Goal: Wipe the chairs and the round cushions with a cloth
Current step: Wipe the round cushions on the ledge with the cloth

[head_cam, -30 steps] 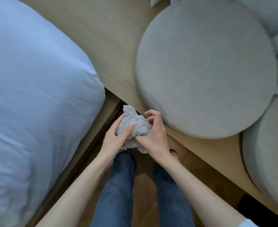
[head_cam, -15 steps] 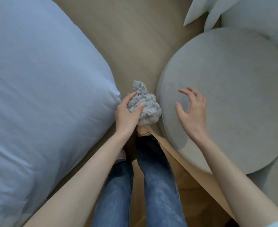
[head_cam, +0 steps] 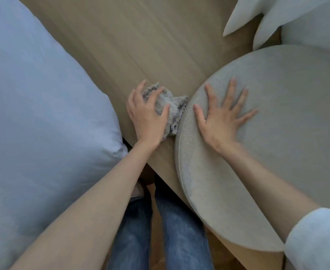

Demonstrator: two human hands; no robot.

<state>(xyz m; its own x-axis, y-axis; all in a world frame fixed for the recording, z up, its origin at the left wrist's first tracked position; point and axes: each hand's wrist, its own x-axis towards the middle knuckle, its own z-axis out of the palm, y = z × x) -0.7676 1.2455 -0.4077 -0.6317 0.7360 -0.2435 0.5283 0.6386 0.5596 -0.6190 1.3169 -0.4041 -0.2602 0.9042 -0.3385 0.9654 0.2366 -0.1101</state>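
A fluffy grey cloth (head_cam: 172, 112) lies bunched on the light wooden bench (head_cam: 140, 45), touching the left rim of a round grey cushion (head_cam: 277, 143). My left hand (head_cam: 148, 114) covers the cloth, its fingers and thumb curled over it. My right hand (head_cam: 222, 115) lies flat on the cushion's near-left part with fingers spread.
A large pale blue pillow (head_cam: 39, 123) fills the left side, beside my left arm. White cushion ties (head_cam: 244, 18) and another pale cushion (head_cam: 316, 26) sit at the top right. My legs in jeans (head_cam: 160, 230) stand at the bench's front edge.
The view moved in closer. My right hand let go of the cloth and came down flat on the round cushion. My left hand brought the cloth down onto the bench beside the cushion's rim.
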